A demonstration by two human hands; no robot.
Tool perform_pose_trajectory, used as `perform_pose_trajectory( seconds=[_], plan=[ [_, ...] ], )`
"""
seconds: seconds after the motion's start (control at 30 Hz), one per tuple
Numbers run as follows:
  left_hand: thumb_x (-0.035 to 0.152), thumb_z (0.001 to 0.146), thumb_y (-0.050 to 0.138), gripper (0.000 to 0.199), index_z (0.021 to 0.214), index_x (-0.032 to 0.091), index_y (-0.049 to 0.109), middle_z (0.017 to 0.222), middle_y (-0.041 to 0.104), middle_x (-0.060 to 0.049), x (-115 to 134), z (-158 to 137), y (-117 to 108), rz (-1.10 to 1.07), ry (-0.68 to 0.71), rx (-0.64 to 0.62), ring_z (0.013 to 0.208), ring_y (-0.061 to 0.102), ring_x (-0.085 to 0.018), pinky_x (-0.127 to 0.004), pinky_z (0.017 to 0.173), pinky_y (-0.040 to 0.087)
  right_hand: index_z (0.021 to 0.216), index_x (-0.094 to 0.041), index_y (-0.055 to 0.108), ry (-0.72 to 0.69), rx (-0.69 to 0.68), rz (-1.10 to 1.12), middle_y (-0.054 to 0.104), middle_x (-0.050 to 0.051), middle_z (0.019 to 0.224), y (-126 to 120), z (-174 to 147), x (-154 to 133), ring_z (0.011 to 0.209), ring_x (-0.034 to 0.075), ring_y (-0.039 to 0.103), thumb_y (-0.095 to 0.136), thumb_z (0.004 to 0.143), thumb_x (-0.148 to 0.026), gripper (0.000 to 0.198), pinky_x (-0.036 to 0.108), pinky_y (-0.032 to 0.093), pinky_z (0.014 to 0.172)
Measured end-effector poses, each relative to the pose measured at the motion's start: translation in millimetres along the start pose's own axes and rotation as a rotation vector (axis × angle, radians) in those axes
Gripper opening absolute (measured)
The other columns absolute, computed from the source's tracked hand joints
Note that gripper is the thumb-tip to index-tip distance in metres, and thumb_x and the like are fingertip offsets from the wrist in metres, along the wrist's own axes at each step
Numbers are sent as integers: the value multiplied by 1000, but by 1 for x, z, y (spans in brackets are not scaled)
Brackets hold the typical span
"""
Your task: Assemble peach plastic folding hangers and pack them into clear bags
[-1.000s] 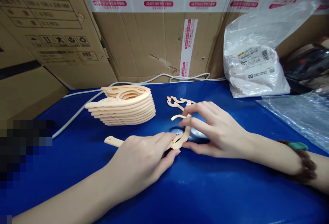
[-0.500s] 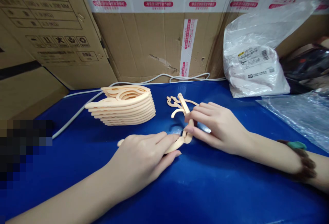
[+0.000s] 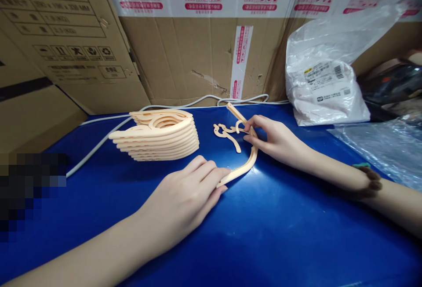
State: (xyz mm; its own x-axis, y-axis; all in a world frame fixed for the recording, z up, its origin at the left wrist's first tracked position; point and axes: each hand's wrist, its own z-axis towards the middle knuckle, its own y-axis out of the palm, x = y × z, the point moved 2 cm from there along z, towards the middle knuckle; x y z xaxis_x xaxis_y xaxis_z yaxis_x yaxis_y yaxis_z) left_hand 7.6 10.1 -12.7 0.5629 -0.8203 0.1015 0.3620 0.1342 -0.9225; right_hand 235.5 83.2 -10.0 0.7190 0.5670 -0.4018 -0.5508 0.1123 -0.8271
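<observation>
A peach-coloured plastic folding hanger [image 3: 243, 169] is held low over the blue table, its arms swung apart. My left hand [image 3: 189, 192] is closed on the end of the near arm, thumb below and fingers above. With thumb and fingertips, my right hand [image 3: 278, 139] pinches the hanger near its bend, where the other arm [image 3: 235, 112] and a small hook stick out toward the back. Just behind lie loose hook-shaped pieces [image 3: 231, 136] in the same colour, partly overlapped by the held hanger. To the left stands a neat stack of similar hangers [image 3: 158, 139].
Cardboard boxes [image 3: 198, 49] wall off the back and left of the blue table [image 3: 263, 243]. A white cable [image 3: 184, 103] runs along the rear edge. At back right sit a white plastic parcel bag [image 3: 326, 89] and clear plastic film [image 3: 382, 146].
My right hand has moved back and to the right, swinging the hanger's arms wider apart. My left hand has stayed about in place, now at the arm's end.
</observation>
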Motion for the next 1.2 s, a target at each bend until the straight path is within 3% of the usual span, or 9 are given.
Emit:
perform_pose_trajectory(
  seconds=[0.17,0.3,0.47,0.63,0.7,0.8,0.97,1.07,1.2],
  plan=[
    [23,101,39,23,115,18,56,107,61,-6,-5,0,3,-118,-15,-61,98,54,-20,-33,82,48,85,-18,56,-51,-54,99,59,2,80,-2,-2,-10,70,15,54,52,82,-14,6,29,42,65],
    [25,99,46,19,114,21,56,118,58,-6,-5,0,4,-162,-5,-104,105,54,-20,-34,89,46,84,-18,56,4,2,123,57,0,75,-2,-5,-11,63,13,50,53,81,-14,6,26,39,59],
    [27,98,48,19,113,22,59,111,61,-4,-4,4,3,-189,-50,-134,99,56,-20,-35,85,48,88,-18,57,85,-15,-86,58,0,76,-3,-3,2,65,14,52,51,83,-14,9,26,37,60],
    [29,98,47,23,113,20,62,118,61,-7,2,19,2,-131,-26,-147,106,56,-22,-38,91,48,90,-19,60,55,-92,-247,60,5,89,-9,-3,10,73,16,58,46,88,-15,15,29,44,67],
    [41,98,46,37,126,18,57,131,56,-11,3,28,3,-138,-55,-162,120,51,-26,-43,99,45,92,-18,62,16,-115,-283,59,6,93,-11,-4,13,72,16,60,45,89,-14,18,30,47,68],
    [66,92,36,72,142,14,43,150,39,-17,-4,44,9,-157,-129,-216,140,30,-33,-54,111,30,91,-18,63,-35,-91,-314,60,6,90,-14,-6,17,74,17,61,45,88,-13,19,30,49,68],
    [86,76,33,106,150,11,29,158,18,-20,-22,68,26,-108,-156,-326,147,4,-38,-60,115,9,90,-17,61,-37,-41,-329,61,7,88,-17,-10,28,76,18,61,44,89,-11,18,33,50,69],
    [88,70,39,111,148,11,33,157,24,-20,-20,69,29,-94,-133,-309,146,7,-40,-61,115,9,91,-16,60,-34,-42,-330,61,8,90,-18,-14,32,78,20,60,43,90,-12,17,35,51,71],
    [89,67,44,112,149,14,32,158,21,-18,-2,47,23,-179,-120,-320,145,11,-42,-62,113,20,94,-17,57,-35,-30,-343,61,9,93,-18,-19,30,83,22,60,42,91,-12,16,38,51,75]
  ],
)
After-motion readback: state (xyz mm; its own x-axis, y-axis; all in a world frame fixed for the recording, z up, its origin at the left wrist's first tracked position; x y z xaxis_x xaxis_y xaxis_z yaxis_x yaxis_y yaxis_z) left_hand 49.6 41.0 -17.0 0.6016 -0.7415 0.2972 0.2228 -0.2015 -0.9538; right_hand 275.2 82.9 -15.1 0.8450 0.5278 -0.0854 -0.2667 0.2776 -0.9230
